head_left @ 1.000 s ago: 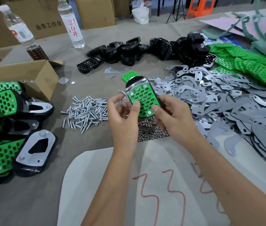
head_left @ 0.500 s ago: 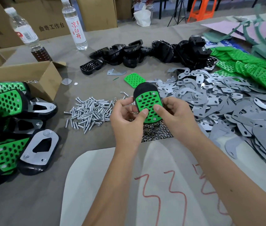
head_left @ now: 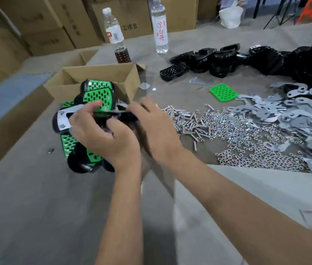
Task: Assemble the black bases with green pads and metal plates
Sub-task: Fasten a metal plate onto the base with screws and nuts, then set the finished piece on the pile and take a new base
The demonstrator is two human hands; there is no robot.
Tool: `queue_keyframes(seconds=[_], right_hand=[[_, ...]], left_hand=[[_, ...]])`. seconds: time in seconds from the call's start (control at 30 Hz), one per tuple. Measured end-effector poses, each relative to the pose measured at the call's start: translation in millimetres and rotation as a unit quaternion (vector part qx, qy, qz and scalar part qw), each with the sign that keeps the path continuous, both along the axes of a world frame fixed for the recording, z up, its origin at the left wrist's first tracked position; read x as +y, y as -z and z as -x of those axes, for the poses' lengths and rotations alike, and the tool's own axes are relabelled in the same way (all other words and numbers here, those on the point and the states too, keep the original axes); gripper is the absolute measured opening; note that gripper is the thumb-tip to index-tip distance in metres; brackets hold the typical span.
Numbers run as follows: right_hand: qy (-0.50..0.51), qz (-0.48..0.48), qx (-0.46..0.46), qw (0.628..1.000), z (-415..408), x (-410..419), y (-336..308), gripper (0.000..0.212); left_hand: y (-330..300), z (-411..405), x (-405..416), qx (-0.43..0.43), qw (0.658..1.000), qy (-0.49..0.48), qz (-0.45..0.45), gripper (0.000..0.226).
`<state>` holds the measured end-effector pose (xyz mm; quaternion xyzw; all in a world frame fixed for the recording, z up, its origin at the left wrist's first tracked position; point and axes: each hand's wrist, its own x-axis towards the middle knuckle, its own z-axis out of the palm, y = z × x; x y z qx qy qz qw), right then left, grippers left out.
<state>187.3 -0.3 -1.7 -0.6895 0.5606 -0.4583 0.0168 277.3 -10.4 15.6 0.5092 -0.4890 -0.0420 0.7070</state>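
Note:
An assembled black base point(head_left: 125, 116) with a green pad and metal plate sits between my hands, right over the pile of finished bases point(head_left: 97, 94) at the table's left. My left hand point(head_left: 105, 136) curls its fingers around the base's left part and touches the pile. My right hand point(head_left: 158, 129) lies over the base's right end; it is blurred and its grip is unclear. A loose green pad point(head_left: 223, 92) lies further right. Bare black bases point(head_left: 218, 62) are heaped at the back, and metal plates point(head_left: 294, 111) at the right.
An open cardboard box point(head_left: 97, 73) stands just behind the finished pile. Two bottles point(head_left: 113, 33) point(head_left: 160, 29) stand at the back. Screws point(head_left: 183, 119) and nuts point(head_left: 246, 142) are spread right of my hands. A white sheet point(head_left: 246, 188) covers the near table.
Both hands have carried the assembled base from the table's middle leftward to the pile of finished bases. My view has swung left with them.

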Motion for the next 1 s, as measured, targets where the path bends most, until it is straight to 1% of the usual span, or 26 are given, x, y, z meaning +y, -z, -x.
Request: queue_keyframes(seconds=[0.03, 0.1, 0.17, 0.2, 0.27, 0.3, 0.33, 0.37, 0.4, 0.43, 0.5, 0.53, 0.57, 0.67, 0.77, 0.87, 0.97, 1.0], right_hand=[[-0.040, -0.002, 0.055, 0.998, -15, -8, 0, 0.026], [-0.079, -0.023, 0.149, 0.985, -35, -17, 5, 0.026], [-0.074, -0.042, 0.186, 0.979, -43, -23, 11, 0.027], [-0.071, -0.050, 0.195, 0.977, -43, -27, 10, 0.026], [-0.087, -0.074, 0.182, 0.977, -36, -31, 4, 0.025], [-0.102, -0.095, 0.160, 0.977, -30, -31, -1, 0.028], [-0.119, -0.121, 0.135, 0.976, -24, -31, -6, 0.035], [-0.129, -0.144, 0.112, 0.975, -15, -28, -9, 0.042], [-0.129, -0.160, 0.096, 0.974, -8, -24, -12, 0.042], [-0.122, -0.165, 0.081, 0.975, -1, -20, -13, 0.034], [-0.086, -0.156, 0.047, 0.983, 20, -14, -11, 0.014], [-0.057, -0.156, 0.033, 0.986, 35, -12, -10, 0.009], [-0.026, -0.161, 0.023, 0.986, 49, -11, -11, 0.009], [0.071, -0.180, 0.032, 0.981, 99, -11, -9, 0.019], [0.200, -0.191, 0.059, 0.959, 154, -18, -3, 0.025], [0.274, -0.199, 0.108, 0.935, 203, -34, 0, 0.028], [0.295, -0.213, 0.230, 0.903, 237, -62, -1, 0.040], [0.300, -0.215, 0.251, 0.895, 248, -73, -2, 0.047]], left_hand=[[1, -15, -4, -0.003, 0.999, -0.044, -0.011, 0.038], [5, -34, -5, -0.026, 0.989, -0.112, -0.092, 0.039], [11, -40, -1, -0.082, 0.971, -0.127, -0.183, 0.040], [13, -39, 1, -0.105, 0.966, -0.121, -0.204, 0.039], [9, -39, 2, -0.125, 0.958, -0.112, -0.234, 0.037], [6, -39, 1, -0.126, 0.951, -0.113, -0.259, 0.036], [3, -38, 1, -0.128, 0.944, -0.122, -0.280, 0.036], [1, -35, 2, -0.132, 0.941, -0.131, -0.284, 0.038], [0, -29, 5, -0.137, 0.945, -0.136, -0.265, 0.038], [-1, -19, 8, -0.141, 0.954, -0.135, -0.228, 0.037], [-1, 10, 14, -0.145, 0.973, -0.097, -0.153, 0.031], [1, 27, 17, -0.141, 0.979, -0.061, -0.131, 0.028], [3, 43, 18, -0.133, 0.983, -0.018, -0.129, 0.025], [11, 90, 15, -0.100, 0.970, 0.111, -0.190, 0.019], [19, 136, 5, -0.107, 0.947, 0.176, -0.245, 0.018], [25, 174, -14, -0.132, 0.929, 0.217, -0.270, 0.018], [22, 198, -38, -0.169, 0.912, 0.237, -0.290, 0.018], [20, 203, -47, -0.177, 0.908, 0.242, -0.293, 0.018]])
